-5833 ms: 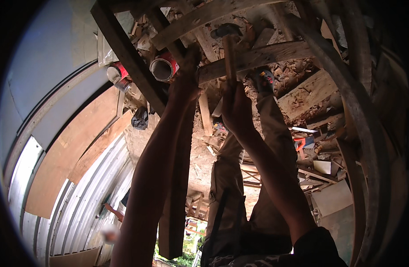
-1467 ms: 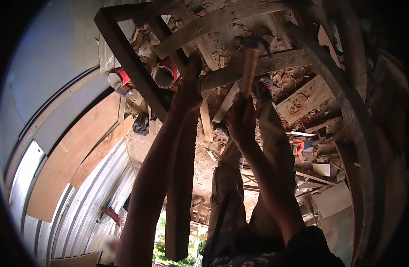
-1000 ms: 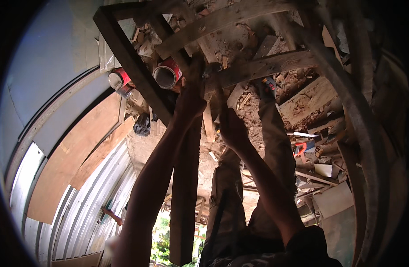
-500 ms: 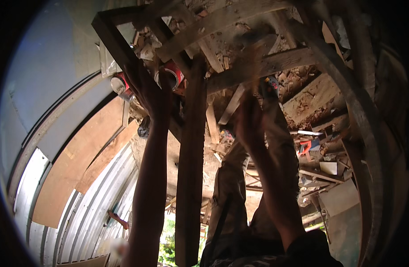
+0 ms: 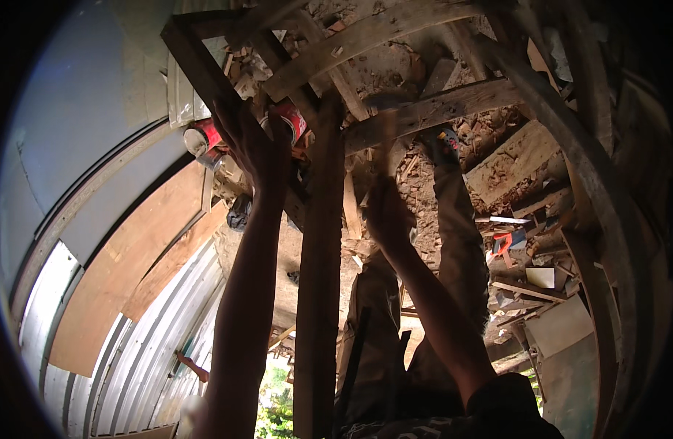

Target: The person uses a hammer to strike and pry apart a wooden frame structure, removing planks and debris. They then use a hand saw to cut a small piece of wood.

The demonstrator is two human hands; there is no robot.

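1. Brown timber fills the middle: a long post (image 5: 318, 293) of a rough wooden frame, with a crossbar (image 5: 439, 110) meeting its far end on the right.
2. Just right of the post, the right hand (image 5: 388, 212) has its fingers wrapped around a hammer (image 5: 388, 143); the head is a blur, so contact I can't call.
3. Just left of the post, the left hand (image 5: 260, 150) lies against a slanted rail (image 5: 197, 66), fingers long and spread; no sure grip to report.
4. Best play, I judge: brace that rail firmly, strike square, and keep the left fingers on their own side of the post, clear of the hammer.
5. Further left of the post, red cans (image 5: 289, 121) and a plywood sheet (image 5: 132, 271); well to its right, scrap boards (image 5: 530, 285).
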